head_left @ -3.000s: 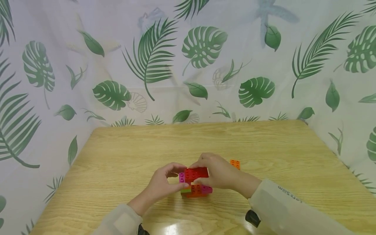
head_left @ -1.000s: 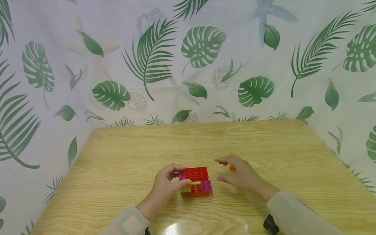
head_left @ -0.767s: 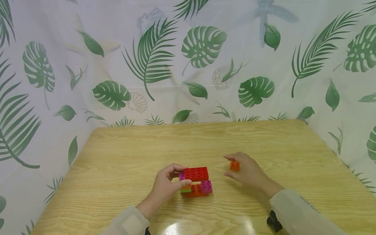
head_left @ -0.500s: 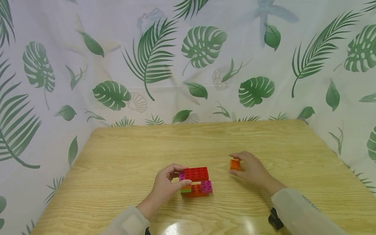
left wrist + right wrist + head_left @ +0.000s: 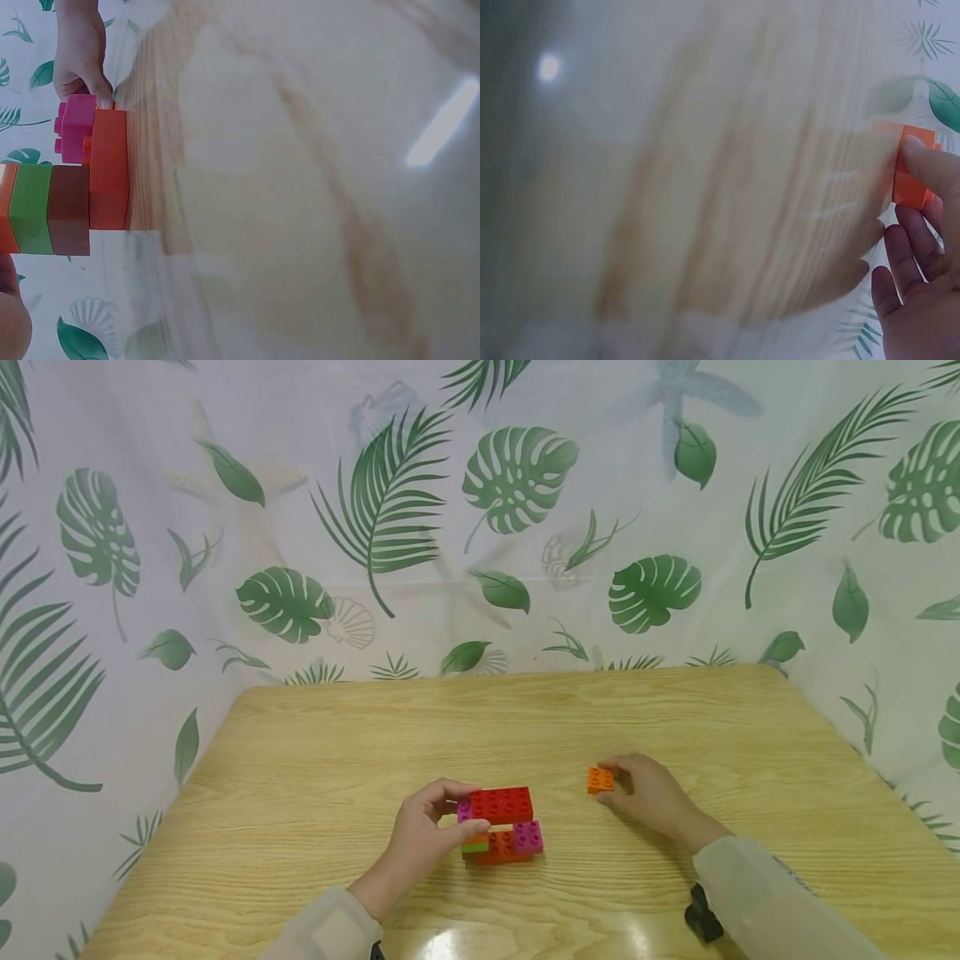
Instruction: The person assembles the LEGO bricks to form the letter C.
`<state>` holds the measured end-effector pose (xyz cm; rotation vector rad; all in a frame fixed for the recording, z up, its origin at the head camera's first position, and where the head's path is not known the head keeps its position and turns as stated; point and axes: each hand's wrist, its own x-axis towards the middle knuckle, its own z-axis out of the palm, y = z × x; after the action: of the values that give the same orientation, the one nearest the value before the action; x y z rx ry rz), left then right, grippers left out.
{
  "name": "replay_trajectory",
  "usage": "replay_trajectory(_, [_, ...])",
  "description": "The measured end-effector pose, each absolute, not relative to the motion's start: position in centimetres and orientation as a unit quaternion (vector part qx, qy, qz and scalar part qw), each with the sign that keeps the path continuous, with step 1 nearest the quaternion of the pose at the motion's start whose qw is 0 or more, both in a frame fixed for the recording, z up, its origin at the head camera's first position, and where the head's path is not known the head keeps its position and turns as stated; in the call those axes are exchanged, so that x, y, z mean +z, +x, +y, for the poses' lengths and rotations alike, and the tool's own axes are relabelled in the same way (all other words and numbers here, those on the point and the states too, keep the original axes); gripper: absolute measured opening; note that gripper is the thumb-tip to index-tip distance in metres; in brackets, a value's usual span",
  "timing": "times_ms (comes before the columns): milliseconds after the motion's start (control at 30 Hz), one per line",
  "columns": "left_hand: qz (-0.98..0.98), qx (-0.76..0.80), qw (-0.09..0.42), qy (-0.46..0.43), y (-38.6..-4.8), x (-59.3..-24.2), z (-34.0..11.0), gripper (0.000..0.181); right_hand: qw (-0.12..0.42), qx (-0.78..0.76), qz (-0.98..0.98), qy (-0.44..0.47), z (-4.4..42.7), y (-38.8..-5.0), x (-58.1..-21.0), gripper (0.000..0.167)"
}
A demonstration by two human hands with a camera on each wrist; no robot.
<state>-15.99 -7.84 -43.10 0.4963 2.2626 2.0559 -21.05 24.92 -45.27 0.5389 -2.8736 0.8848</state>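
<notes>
My left hand (image 5: 422, 831) grips the left end of a toy building brick structure (image 5: 501, 843), thumb on the near side and fingers on the far side. A long red brick (image 5: 501, 805) and a magenta brick (image 5: 528, 837) show on it. From the side, the left wrist view reveals stacked orange, green (image 5: 31, 210) and brown (image 5: 69, 211) bricks. Farther right, my right hand (image 5: 651, 797) pinches a small orange brick (image 5: 600, 781) between thumb and fingers. In the right wrist view the thumb presses one face of the orange brick (image 5: 915, 172); the other fingers curve below.
Both hands work over a light wood-grain table (image 5: 337, 743). A white curtain (image 5: 420, 635) with printed green leaves stands along its back and sides. Dark straps or devices (image 5: 702, 914) sit at the wrists.
My right hand has left the red brick on the structure, moved right to the small orange brick and closed thumb and fingers on it. My left hand keeps its grip on the structure.
</notes>
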Motion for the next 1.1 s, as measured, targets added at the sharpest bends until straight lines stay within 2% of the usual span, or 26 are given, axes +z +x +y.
replay_trajectory(200, [0.733,0.662,0.023,0.158,-16.0,-43.1,-7.8,0.035,0.034,0.288,-0.942,0.169,25.0,-21.0,-45.4,0.041])
replay_trajectory(633, [0.732,0.66,0.021,0.166,-16.1,-43.2,-7.9,0.035,0.001,0.341,-0.923,0.179,23.2,-20.1,-43.8,0.042])
replay_trajectory(1100, [0.735,0.657,0.017,0.168,-16.1,-43.2,-7.9,0.034,0.003,0.333,-0.9,0.28,19.9,-18.3,-42.2,0.036])
